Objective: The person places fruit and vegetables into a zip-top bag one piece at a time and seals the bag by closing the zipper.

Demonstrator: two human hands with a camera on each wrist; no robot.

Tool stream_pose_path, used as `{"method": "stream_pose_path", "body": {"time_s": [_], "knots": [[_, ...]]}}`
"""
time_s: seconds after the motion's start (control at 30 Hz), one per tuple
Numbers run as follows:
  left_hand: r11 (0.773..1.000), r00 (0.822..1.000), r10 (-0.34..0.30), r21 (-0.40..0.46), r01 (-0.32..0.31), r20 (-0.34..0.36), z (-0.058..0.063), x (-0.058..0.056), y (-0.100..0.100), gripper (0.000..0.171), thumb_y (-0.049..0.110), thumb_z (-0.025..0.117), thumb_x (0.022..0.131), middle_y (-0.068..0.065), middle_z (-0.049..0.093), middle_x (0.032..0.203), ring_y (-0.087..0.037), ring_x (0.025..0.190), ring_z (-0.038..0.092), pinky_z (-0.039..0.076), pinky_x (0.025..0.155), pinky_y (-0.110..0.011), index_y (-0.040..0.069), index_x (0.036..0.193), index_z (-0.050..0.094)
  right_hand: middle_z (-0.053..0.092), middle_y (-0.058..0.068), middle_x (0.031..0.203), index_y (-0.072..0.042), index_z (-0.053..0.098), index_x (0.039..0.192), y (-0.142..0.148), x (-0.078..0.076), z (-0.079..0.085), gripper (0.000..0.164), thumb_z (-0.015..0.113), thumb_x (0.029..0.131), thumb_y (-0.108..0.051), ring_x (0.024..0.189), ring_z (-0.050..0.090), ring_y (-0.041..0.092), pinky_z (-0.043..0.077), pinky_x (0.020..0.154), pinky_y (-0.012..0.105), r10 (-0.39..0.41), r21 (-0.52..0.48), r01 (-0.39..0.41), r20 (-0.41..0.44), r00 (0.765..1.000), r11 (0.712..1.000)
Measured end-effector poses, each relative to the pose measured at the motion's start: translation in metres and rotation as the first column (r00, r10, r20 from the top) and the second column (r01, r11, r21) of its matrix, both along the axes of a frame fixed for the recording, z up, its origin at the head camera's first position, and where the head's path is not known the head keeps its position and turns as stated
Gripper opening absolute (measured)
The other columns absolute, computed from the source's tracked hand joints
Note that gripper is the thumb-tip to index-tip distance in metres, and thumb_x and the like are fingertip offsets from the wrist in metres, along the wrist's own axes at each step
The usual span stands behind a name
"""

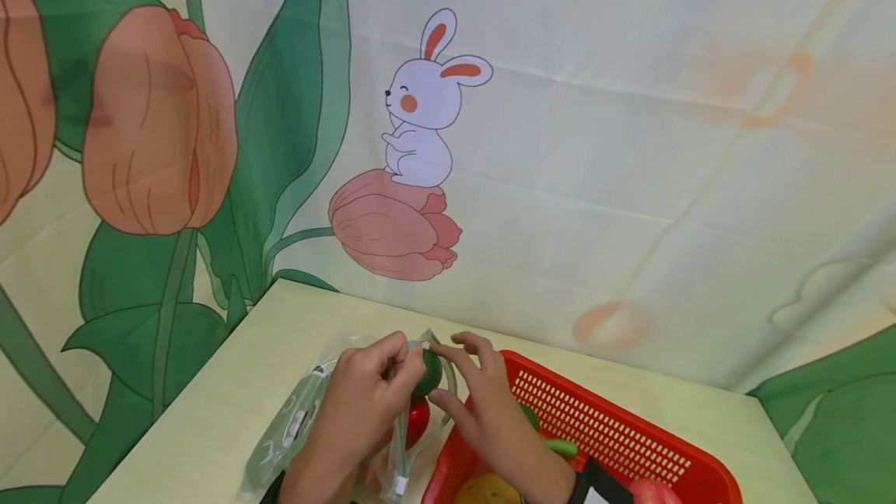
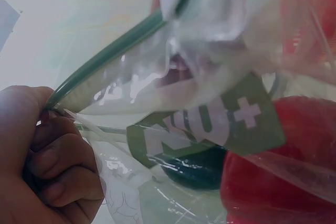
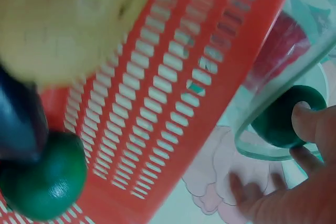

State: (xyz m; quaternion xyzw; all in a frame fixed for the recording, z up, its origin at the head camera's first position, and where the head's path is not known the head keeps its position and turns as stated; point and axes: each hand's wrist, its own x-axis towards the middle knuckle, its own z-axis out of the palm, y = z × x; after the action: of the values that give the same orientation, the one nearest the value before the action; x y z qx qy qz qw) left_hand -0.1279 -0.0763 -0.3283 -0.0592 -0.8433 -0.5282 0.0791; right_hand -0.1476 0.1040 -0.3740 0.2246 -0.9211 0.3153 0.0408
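My left hand (image 1: 367, 391) pinches the edge of a clear zip bag (image 1: 297, 418) that has a green zip strip. In the left wrist view that hand (image 2: 58, 161) has its fingers curled at the strip's end. At the bag's mouth, thumb and forefinger of my right hand (image 1: 483, 399) are around a dark green lime (image 1: 430, 372). The right wrist view shows the thumb against the lime (image 3: 286, 116), the other fingers spread. A smooth red vegetable (image 2: 286, 156) is inside the bag, partly behind its printed green label (image 2: 210, 124).
A red perforated basket (image 1: 609, 411) stands right of the bag. It holds a yellowish potato (image 1: 488, 490), a green pepper (image 1: 561, 447), a pinkish-red item (image 1: 654, 491), a dark purple eggplant (image 3: 18, 116) and another lime (image 3: 47, 177). Behind the pale table (image 1: 308, 317) hangs a printed cloth (image 1: 560, 177).
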Motion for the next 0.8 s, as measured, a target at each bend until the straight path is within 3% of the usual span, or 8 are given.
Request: {"method": "stream_pose_path", "body": {"time_s": [0.13, 0.27, 0.43, 0.57, 0.8], "knots": [[1.000, 0.999, 0.004, 0.019, -0.005, 0.034, 0.000, 0.000, 0.001, 0.031, 0.031, 0.057, 0.087, 0.002, 0.045, 0.052, -0.010, 0.056, 0.052, 0.044, 0.044, -0.019, 0.022, 0.061, 0.045, 0.028, -0.006, 0.141, -0.047, 0.032, 0.132, 0.007, -0.003, 0.000, 0.054, 0.057, 0.084, -0.047, 0.127, 0.035, 0.021, 0.049, 0.086, 0.044, 0.001, -0.053, 0.009, 0.182, 0.983, 0.999], [0.999, 0.999, -0.016, 0.034, 0.015, 0.029, -0.001, -0.001, 0.001, 0.030, 0.031, 0.056, 0.088, 0.002, 0.045, 0.052, -0.010, 0.052, 0.050, 0.043, 0.042, -0.019, 0.021, 0.061, 0.045, 0.047, -0.011, 0.129, -0.045, 0.028, 0.134, 0.011, -0.008, 0.003, 0.054, 0.054, 0.086, -0.046, 0.114, 0.051, 0.016, 0.051, 0.082, 0.037, 0.101, -0.136, -0.058, 0.336, 0.936, 0.989], [1.000, 0.999, -0.018, 0.008, 0.018, -0.036, -0.003, -0.001, -0.001, 0.032, 0.031, 0.055, 0.088, 0.003, 0.039, 0.049, -0.011, 0.047, 0.043, 0.036, 0.038, -0.022, 0.023, 0.060, 0.043, 0.054, -0.007, 0.117, -0.048, 0.030, 0.130, 0.010, -0.011, 0.006, 0.050, 0.054, 0.087, -0.045, 0.096, 0.062, 0.012, 0.053, 0.075, 0.030, 0.160, -0.208, -0.073, 0.439, 0.884, 0.975], [1.000, 0.998, -0.004, 0.002, 0.004, -0.055, -0.004, -0.001, -0.002, 0.032, 0.031, 0.056, 0.088, 0.004, 0.040, 0.049, -0.010, 0.050, 0.046, 0.040, 0.041, -0.021, 0.023, 0.059, 0.043, 0.056, -0.004, 0.112, -0.044, 0.036, 0.128, 0.011, -0.012, 0.006, 0.047, 0.057, 0.086, -0.041, 0.087, 0.063, 0.012, 0.053, 0.073, 0.028, 0.144, -0.234, -0.041, 0.444, 0.884, 0.971], [0.999, 0.997, 0.005, 0.033, -0.002, -0.078, -0.003, -0.003, -0.003, 0.034, 0.035, 0.054, 0.089, 0.004, 0.040, 0.049, -0.010, 0.046, 0.043, 0.036, 0.039, -0.023, 0.022, 0.059, 0.043, 0.061, -0.002, 0.097, -0.029, 0.050, 0.116, 0.014, -0.015, 0.003, 0.032, 0.060, 0.086, -0.033, 0.080, 0.063, 0.011, 0.052, 0.070, 0.024, 0.017, -0.259, 0.088, 0.378, 0.926, 0.962]]}}
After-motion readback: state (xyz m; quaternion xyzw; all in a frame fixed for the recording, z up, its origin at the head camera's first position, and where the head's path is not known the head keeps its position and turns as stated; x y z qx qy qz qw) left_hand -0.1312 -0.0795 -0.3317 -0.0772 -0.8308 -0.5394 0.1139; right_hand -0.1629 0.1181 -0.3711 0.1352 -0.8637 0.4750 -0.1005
